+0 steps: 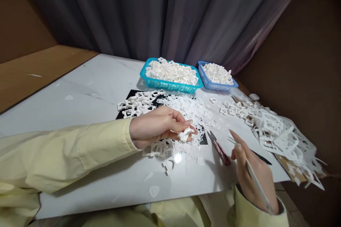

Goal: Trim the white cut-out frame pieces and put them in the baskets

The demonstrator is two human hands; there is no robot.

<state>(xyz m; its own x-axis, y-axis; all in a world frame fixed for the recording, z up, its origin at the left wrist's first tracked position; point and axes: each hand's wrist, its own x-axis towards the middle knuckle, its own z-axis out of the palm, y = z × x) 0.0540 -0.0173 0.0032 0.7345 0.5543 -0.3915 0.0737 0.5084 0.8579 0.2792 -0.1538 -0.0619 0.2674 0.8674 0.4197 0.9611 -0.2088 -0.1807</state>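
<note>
One white plastic piece (185, 135) is pinched between the thumb and fingers of the left hand (160, 125), held above the table (87, 88). I record the right hand (253, 168) as closed around tweezers (256, 182), their tips pointing forward and apart from the piece. Red-handled snips (218, 148) lie on the table between the two hands, blades toward the black mat (204, 139). Small white scraps (183, 104) cover much of the mat and spill past its edge; white frames (137, 103) are heaped at its left side. Behind, I note a turquoise basket (170, 86) and a blue basket (220, 86), both filled with white parts. Tangled white strips (282, 131) lie at the table's right edge.
</note>
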